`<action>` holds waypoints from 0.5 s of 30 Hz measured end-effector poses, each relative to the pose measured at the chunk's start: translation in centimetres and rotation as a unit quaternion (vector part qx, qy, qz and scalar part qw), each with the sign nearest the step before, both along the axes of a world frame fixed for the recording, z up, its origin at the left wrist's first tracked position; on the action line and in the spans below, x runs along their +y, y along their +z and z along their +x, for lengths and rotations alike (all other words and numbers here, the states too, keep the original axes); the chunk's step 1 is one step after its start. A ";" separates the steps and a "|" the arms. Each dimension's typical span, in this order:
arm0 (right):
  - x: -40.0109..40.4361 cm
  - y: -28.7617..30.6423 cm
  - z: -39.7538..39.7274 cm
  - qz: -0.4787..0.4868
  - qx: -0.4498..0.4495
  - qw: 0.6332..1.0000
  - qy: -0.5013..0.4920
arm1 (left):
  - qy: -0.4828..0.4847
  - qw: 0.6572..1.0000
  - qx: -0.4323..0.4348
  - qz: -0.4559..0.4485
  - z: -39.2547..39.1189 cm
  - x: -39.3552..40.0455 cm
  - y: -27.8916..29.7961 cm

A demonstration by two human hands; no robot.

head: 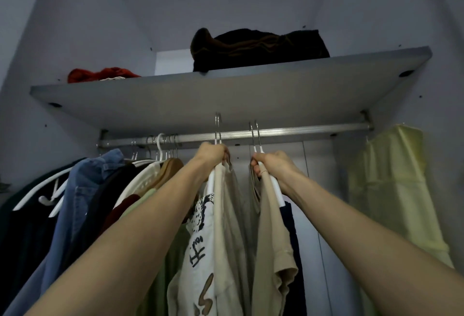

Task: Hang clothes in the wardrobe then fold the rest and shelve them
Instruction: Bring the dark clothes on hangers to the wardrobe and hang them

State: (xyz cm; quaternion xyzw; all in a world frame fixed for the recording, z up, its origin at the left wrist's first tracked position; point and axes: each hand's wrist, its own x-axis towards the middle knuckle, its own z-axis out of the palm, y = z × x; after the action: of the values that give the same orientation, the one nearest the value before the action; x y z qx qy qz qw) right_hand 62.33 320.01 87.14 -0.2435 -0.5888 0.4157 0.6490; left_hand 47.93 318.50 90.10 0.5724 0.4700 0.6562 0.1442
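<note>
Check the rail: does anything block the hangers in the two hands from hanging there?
Nothing visible does. The left hand and right hand grip hangers whose hooks already sit over the rail. The rail's stretch to the right is bare; other hung clothes crowd the left end.

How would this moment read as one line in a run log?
step: hanging | left hand: grips hanger, hook on rail | right hand: grips hangers, hooks on rail
</note>
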 end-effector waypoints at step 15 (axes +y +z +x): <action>7.5 2.2 -3.6 0.023 -0.024 0.999 -0.038 | 0.018 0.997 0.052 -0.048 -6.1 9.1 2.6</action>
State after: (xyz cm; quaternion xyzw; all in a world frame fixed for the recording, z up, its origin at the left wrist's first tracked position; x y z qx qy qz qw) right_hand 58.72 327.52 89.34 -0.2605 -0.6039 0.3711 0.6555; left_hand 41.81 327.58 92.65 0.5895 0.5187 0.6044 0.1349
